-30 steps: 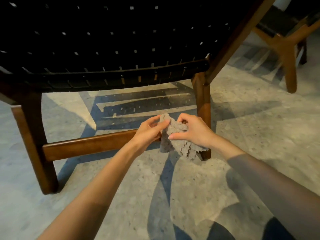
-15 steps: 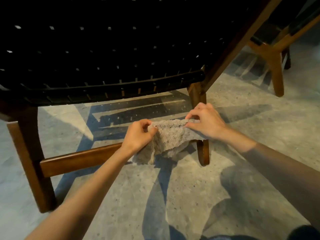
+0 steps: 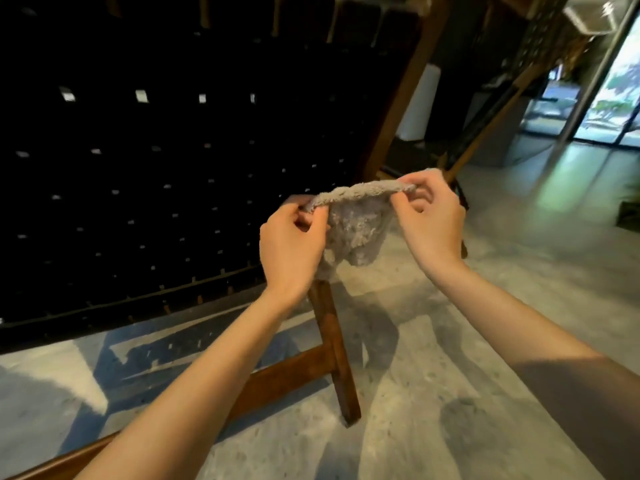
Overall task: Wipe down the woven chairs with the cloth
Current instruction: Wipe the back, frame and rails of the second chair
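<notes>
Raised since half a second earlier, the left hand (image 3: 294, 244) and right hand (image 3: 429, 223) each pinched a top corner of the grey cloth (image 3: 356, 226), holding it stretched between them with its middle sagging. It hung in the air in front of the dark woven chair (image 3: 173, 168), near that chair's right edge, above its wooden leg (image 3: 332, 341) and the speckled floor (image 3: 450, 375)

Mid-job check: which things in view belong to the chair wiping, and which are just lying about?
Job:
- grey cloth, top edge pinched by left hand and right hand
- black woven chair behind it

Just around:
- white column
- glass doors
- speckled floor
</notes>
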Demonstrator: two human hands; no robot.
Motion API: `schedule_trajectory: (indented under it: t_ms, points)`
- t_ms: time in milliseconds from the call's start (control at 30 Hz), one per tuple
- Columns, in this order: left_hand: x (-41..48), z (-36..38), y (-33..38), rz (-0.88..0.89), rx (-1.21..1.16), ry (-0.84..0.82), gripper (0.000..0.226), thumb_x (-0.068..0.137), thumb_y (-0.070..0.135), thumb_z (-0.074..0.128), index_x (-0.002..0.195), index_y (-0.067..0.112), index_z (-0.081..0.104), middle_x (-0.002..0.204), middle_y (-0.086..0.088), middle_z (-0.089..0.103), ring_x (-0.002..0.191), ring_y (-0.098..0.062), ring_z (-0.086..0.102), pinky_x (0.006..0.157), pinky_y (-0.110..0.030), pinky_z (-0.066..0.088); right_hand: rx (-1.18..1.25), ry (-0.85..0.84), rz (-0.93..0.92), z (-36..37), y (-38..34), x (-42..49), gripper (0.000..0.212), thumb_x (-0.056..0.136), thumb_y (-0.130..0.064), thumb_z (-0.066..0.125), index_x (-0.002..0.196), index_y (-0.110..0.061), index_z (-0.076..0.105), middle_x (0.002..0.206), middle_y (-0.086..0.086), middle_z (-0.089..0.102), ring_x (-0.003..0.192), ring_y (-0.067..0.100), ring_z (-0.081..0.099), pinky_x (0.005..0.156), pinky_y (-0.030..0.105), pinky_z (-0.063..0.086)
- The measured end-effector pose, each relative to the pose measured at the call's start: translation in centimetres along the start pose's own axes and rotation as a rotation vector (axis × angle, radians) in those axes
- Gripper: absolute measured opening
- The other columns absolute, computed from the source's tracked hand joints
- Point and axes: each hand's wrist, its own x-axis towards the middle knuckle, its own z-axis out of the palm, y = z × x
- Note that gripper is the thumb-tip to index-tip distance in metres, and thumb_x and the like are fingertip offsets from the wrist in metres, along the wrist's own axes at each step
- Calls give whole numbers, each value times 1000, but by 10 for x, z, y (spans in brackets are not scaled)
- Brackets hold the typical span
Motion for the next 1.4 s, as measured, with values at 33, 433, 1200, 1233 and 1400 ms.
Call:
schedule_trajectory:
  t_ms: [33,433,1200,1233,1400]
  points:
    - [8,4,15,15,-53,38,20,94,28,57,79,15,60,68,-3,65,64,-12,62,67,-37,52,74,71,-6,-2,-12,10,13,88,-10,63,91,-21,58,79,-13,62,67,-1,60,64,20,51]
    - [87,40,97,-232,-606,182,21,76,40,76,92,39,63,76,31,60,78,19,57,73,-6,48,444,360,-101,10,-82,83,35,87,-6,65,119,-6,51,108,2,63,100,5,63,90,23,51]
    - [28,90,-36,-291,-237,90,29,95,27,56,118,10,62,104,-6,66,96,-17,63,83,-29,52,250,-6,-70,69,66,19,40,96,-15,55,134,-6,52,65,-7,60,65,1,58,57,13,39]
    - [24,94,-43,-304,-223,89,28,95,24,56,118,8,61,105,-8,66,97,-19,62,82,-28,51,272,-36,-36,72,74,15,38,96,-15,54,133,-7,52,78,2,68,76,10,64,62,18,45]
    - [14,102,-73,-403,-113,81,20,94,21,57,110,11,64,107,-7,66,103,-22,60,96,-40,47,296,-171,59,92,111,-4,36,98,-16,50,134,-14,53,104,-18,62,94,-15,57,83,13,47]
